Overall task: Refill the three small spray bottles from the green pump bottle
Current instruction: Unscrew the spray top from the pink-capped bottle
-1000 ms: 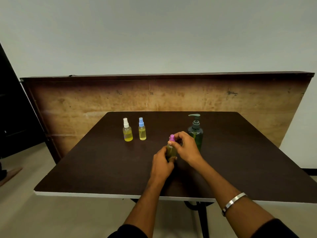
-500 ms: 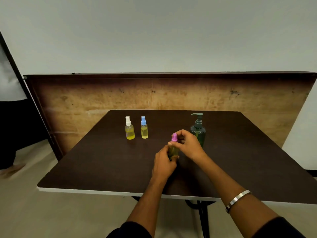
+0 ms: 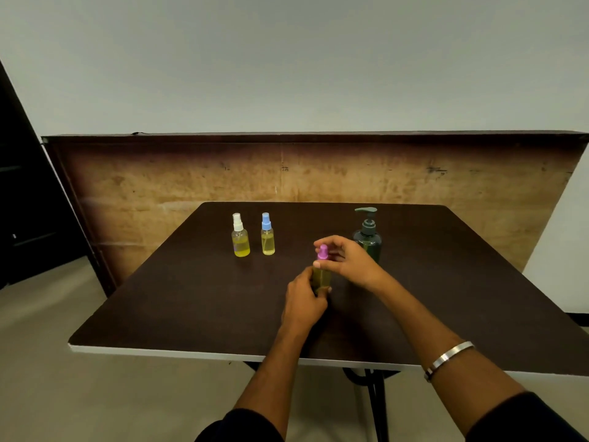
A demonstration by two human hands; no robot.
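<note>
A small spray bottle with a pink cap [image 3: 322, 252] stands upright near the middle of the dark table [image 3: 191, 298]. My left hand [image 3: 304, 301] grips its yellow-green body from the near left side. My right hand [image 3: 347, 261] pinches the pink cap between thumb and fingers. Behind my right hand stands the dark green pump bottle [image 3: 368, 236], partly hidden by it. Further left, a white-capped spray bottle [image 3: 240, 237] and a blue-capped spray bottle [image 3: 267, 236] stand side by side, both holding yellow liquid.
A brown wooden board [image 3: 318, 173] stands upright against the wall behind the table. The table's white front edge [image 3: 165, 353] runs close to me. A dark doorway [image 3: 22, 202] is at the far left. A metal bangle [image 3: 449, 358] sits on my right wrist.
Both hands have stayed on the pink-capped bottle, my right fingers shifting a little on the cap. The view has shifted slightly, and a person seen at the far left edge is gone.
</note>
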